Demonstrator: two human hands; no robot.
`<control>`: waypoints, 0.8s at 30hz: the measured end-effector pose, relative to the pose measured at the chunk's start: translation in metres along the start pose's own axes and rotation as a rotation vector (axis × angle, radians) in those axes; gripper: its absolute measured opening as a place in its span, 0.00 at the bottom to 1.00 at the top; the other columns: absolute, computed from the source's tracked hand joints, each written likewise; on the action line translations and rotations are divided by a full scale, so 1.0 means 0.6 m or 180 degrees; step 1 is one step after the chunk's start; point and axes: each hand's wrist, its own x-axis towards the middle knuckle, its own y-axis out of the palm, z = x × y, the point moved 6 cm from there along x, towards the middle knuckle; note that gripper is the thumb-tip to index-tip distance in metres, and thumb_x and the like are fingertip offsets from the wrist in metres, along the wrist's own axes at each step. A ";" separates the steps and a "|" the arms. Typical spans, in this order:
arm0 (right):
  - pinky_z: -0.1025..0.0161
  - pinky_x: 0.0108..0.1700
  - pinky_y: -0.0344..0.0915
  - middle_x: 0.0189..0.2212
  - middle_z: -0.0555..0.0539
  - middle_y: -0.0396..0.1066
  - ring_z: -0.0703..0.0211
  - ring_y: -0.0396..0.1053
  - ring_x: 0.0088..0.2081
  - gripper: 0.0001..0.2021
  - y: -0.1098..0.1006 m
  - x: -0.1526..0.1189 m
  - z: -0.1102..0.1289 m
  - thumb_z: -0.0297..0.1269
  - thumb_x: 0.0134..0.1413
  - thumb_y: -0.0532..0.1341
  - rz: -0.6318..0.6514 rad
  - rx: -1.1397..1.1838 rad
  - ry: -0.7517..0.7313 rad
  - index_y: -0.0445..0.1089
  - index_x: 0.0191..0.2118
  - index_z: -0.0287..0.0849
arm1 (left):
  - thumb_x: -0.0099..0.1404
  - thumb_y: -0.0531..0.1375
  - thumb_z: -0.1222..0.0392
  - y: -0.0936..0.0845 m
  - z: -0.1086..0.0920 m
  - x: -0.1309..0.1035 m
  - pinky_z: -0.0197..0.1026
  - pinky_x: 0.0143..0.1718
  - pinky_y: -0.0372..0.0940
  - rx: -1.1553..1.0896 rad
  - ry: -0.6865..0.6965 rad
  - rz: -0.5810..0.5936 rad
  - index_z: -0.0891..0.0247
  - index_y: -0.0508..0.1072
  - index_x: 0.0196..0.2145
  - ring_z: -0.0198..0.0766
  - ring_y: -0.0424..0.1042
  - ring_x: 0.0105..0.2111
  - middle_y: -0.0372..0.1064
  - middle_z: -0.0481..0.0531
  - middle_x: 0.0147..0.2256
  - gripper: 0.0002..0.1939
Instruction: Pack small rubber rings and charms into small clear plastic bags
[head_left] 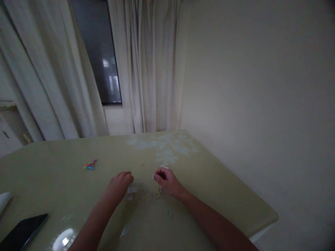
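Observation:
My left hand (122, 182) is closed at the upper left of a clear plastic box (134, 191); its fingertips are hidden, so I cannot make out what they hold. My right hand (164, 177) pinches a small pale ring (154, 177) between thumb and fingers. Several white rings (164, 166) lie just behind the right hand. Yellowish rings (157, 194) rest on the table in front of it, with a few faint clear rings (142, 191) beside the box.
A bright multicoloured pile (90, 165) lies on the green table (65, 177) at the left. A black flat device (23, 232) and a clear round container (62, 240) are at the near left. Curtains and a wall stand behind.

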 end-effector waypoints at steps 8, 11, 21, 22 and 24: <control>0.64 0.34 0.59 0.27 0.52 0.67 0.63 0.62 0.29 0.15 0.000 -0.002 0.017 0.49 0.58 0.66 -0.0057 0.0060 0.0010 0.71 0.33 0.40 | 0.66 0.55 0.74 -0.005 0.003 -0.008 0.49 0.51 0.68 -0.0186 -0.0039 -0.0338 0.56 0.81 0.45 0.50 0.78 0.50 0.81 0.59 0.46 0.20; 0.65 0.33 0.58 0.26 0.52 0.67 0.64 0.61 0.28 0.14 0.009 -0.004 0.021 0.48 0.57 0.67 -0.0043 0.0268 0.0090 0.72 0.33 0.40 | 0.72 0.56 0.65 -0.021 -0.017 -0.016 0.49 0.55 0.68 -0.1143 0.0343 -0.0889 0.53 0.79 0.54 0.50 0.77 0.52 0.79 0.57 0.53 0.18; 0.65 0.27 0.48 0.24 0.52 0.69 0.68 0.55 0.23 0.15 0.035 -0.015 0.017 0.47 0.47 0.72 0.0095 0.1147 0.0685 0.75 0.31 0.39 | 0.71 0.60 0.60 -0.055 -0.074 -0.039 0.36 0.41 0.71 -0.2690 0.1343 -0.1472 0.58 0.82 0.40 0.39 0.79 0.37 0.80 0.53 0.37 0.09; 0.65 0.27 0.48 0.24 0.52 0.69 0.68 0.55 0.23 0.16 0.036 -0.015 0.015 0.48 0.47 0.72 0.0075 0.1160 0.0690 0.75 0.31 0.39 | 0.71 0.60 0.61 -0.054 -0.072 -0.039 0.36 0.40 0.71 -0.2711 0.1304 -0.1483 0.58 0.81 0.39 0.38 0.78 0.36 0.80 0.52 0.36 0.08; 0.65 0.27 0.47 0.24 0.52 0.69 0.68 0.55 0.23 0.16 0.037 -0.014 0.010 0.48 0.47 0.72 0.0022 0.1187 0.0688 0.75 0.31 0.39 | 0.69 0.61 0.64 -0.051 -0.069 -0.037 0.36 0.40 0.70 -0.2733 0.1242 -0.1492 0.59 0.80 0.39 0.38 0.77 0.35 0.79 0.51 0.35 0.07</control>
